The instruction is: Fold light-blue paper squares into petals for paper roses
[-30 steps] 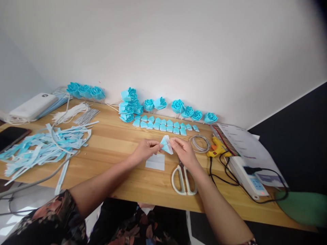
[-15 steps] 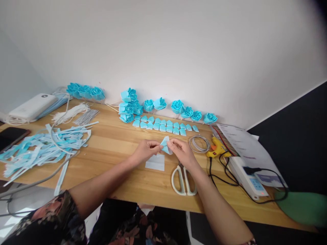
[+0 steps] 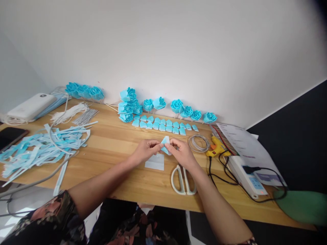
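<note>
Between my two hands is a small folded piece of blue and white fabric [image 3: 165, 140], held above the table. My left hand [image 3: 147, 149] pinches its left corner, thumb against fingers. On the other side my right hand [image 3: 181, 151] grips it, the thumb pressed on its front. A flat white rectangular piece [image 3: 155, 162] lies on the wood just below my hands. White-handled scissors [image 3: 182, 180] rest under my right wrist, their blades hidden by it. Beyond my hands, folded blue petals [image 3: 162, 127] lie in two rows.
Blue fabric flowers [image 3: 176, 106] line the wall. At right are a coil of wire [image 3: 199, 143], a yellow glue gun [image 3: 217, 147], a power strip [image 3: 249, 178] and papers [image 3: 245, 146]. Cut strips [image 3: 46, 146], a phone [image 3: 11, 137] and a white power bank [image 3: 32, 106] lie left.
My right thumb has slid down and left across the folded piece, closer to my left thumb. Both hands still hold it in about the same place.
</note>
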Demonstrator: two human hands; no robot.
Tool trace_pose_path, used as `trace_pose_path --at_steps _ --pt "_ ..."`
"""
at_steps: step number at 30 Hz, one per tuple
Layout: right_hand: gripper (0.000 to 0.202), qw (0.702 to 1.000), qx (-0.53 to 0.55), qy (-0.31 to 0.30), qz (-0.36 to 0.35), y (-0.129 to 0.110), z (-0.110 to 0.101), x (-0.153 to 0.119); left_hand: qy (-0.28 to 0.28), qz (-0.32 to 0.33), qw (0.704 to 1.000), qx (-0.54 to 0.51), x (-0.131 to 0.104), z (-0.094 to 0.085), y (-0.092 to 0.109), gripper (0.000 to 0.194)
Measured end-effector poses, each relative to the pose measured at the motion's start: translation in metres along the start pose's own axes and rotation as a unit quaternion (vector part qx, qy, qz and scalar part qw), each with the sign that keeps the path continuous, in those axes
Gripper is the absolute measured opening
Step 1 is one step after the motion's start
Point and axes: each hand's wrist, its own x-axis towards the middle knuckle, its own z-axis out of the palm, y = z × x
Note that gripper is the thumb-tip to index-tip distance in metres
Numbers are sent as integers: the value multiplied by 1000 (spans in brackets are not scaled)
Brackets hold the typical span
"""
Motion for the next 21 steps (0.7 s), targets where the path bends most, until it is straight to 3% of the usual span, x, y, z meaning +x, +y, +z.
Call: trace_pose_path --at_steps 6,11,17,21 --pt "28 1000 12 25 -9 0 -2 0 -5 -6 1000 -24 3 -1 -8 36" --pt "24 993 23 96 -65 -1 -9 1 12 -30 989 -143 8 -5 -13 37" --pt "39 984 -41 51 -164 -2 -7 1 4 -44 976 -212 9 -6 -16 35" --pt "26 981 -42 30 -185 0 -5 2 -6 -45 979 -199 9 -6 -17 35"
